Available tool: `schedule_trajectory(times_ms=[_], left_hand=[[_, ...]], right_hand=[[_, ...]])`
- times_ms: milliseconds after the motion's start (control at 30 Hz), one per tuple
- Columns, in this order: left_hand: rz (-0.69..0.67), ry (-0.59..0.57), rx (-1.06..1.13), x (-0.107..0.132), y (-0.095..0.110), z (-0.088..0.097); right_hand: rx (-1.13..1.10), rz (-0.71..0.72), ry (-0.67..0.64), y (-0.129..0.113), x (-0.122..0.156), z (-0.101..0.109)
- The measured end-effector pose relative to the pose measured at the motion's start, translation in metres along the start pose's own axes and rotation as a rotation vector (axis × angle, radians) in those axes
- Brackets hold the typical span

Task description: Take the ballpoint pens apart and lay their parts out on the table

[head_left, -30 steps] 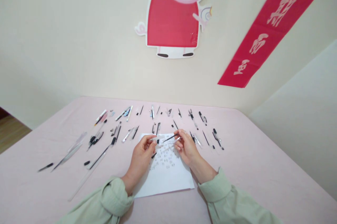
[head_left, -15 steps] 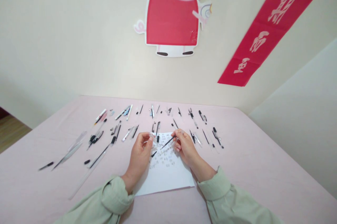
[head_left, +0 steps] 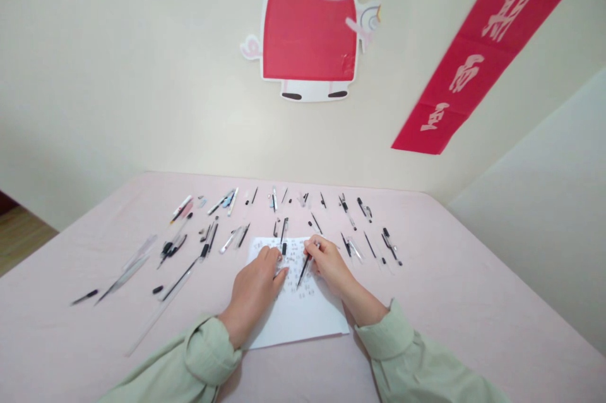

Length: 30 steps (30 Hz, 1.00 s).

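Note:
My right hand (head_left: 331, 267) pinches a dark pen refill (head_left: 303, 271) above the right part of a white sheet of paper (head_left: 303, 321) covered in small handwritten marks. The refill slants with its point toward the page. On the sheet's left side rests my left hand (head_left: 258, 283), palm down, thumb apart from the bent fingers. A small dark piece shows between that thumb and the fingers, mostly hidden. Just beyond the left fingertips, a clear pen with a black grip (head_left: 284, 245) overlaps the paper's top edge.
Rows of pen parts cover the pink tablecloth (head_left: 449, 327): black caps (head_left: 158, 289), clear barrels, refills, and a long clear tube (head_left: 151, 327) at left. At right lies a dark pen part (head_left: 392, 248). A pale wall rises behind the table.
My left hand has come down onto the paper, its thumb now apart from the fingers. In my right hand the refill has swung from slanting leftward to pointing more steeply down at the page.

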<state>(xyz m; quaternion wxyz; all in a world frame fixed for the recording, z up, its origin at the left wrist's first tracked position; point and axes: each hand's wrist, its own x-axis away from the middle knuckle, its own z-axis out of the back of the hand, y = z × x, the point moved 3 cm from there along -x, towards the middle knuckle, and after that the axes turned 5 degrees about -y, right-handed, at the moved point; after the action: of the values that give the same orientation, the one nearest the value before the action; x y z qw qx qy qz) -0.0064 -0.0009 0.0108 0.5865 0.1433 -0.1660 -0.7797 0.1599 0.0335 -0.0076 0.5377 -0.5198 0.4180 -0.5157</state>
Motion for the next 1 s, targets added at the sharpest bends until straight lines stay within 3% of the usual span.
schedule_trajectory(times_ms=[167,367,567,767,933,1000], left_hand=[[-0.017,-0.066,-0.159,-0.002,0.001,-0.004],[-0.058,-0.13,-0.217,0.001,0.0,-0.009],[-0.069,-0.199,-0.242,0.003,0.002,-0.008],[-0.072,-0.119,-0.096,0.001,-0.004,-0.008],[-0.034,0.064,0.483,-0.004,-0.007,-0.002],[0.038,0.07,0.738,-0.005,-0.005,0.0]], right_hand=[[0.404,0.14,0.004,-0.007,-0.002,-0.007],[0.818,0.15,0.003,-0.014,0.01,-0.022],[0.996,0.141,-0.034,-0.019,0.019,-0.031],[0.958,0.142,-0.022,-0.014,0.016,-0.028],[0.541,0.139,-0.051,-0.012,0.007,-0.018],[0.331,0.106,-0.096,-0.016,0.008,-0.019]])
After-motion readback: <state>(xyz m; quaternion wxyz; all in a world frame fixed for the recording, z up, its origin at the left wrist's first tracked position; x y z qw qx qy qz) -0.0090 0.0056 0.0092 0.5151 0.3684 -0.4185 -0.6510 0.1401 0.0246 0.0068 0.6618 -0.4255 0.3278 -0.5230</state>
